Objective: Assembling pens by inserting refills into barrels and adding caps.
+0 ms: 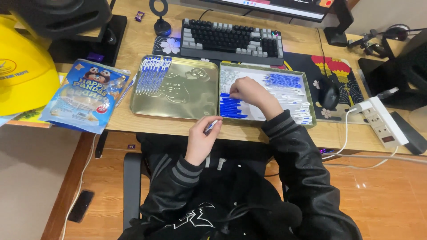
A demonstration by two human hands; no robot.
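The left hand [201, 135] is closed around a small blue pen part [211, 126] at the near edge of the wooden desk [133, 49], over an orange floor [382, 195]. Just past it, the right hand [249, 92] is curled with its fingertips on blue pieces [232, 107] in a shallow tin tray [311, 104]. Left of that hand lies a gold tin lid [178, 95] with a row of pens [153, 73]. Farther left sits a snack bag [84, 95]. Beyond both hands stands a keyboard [231, 40].

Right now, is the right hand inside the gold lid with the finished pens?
No, the right hand is in the open tin of parts, beside the gold lid.
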